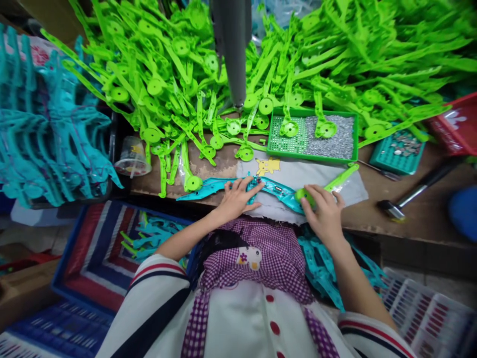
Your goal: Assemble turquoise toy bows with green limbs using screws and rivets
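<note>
A curved teal plastic bow-shaped part (pixel 278 189) lies across a grey cloth and the bench edge in front of me. My left hand (pixel 236 199) grips its middle, fingers over the top and thumb at the near edge. At the part's right end, my right hand (pixel 326 211) holds a bright green plastic arm with a round end (pixel 306 196). That round end rests against the teal end, while the thin tip points up and right. Whether the two are joined, I cannot tell.
Green arms (pixel 160 74) pile up behind. A machine's grey column (pixel 233 49) comes down at centre. Small metal pieces fill part of a green tray (pixel 313 158). A hammer (pixel 410 194) lies right. Teal parts (pixel 55 129) are stacked left; a blue-rimmed basket (pixel 89 248) sits below.
</note>
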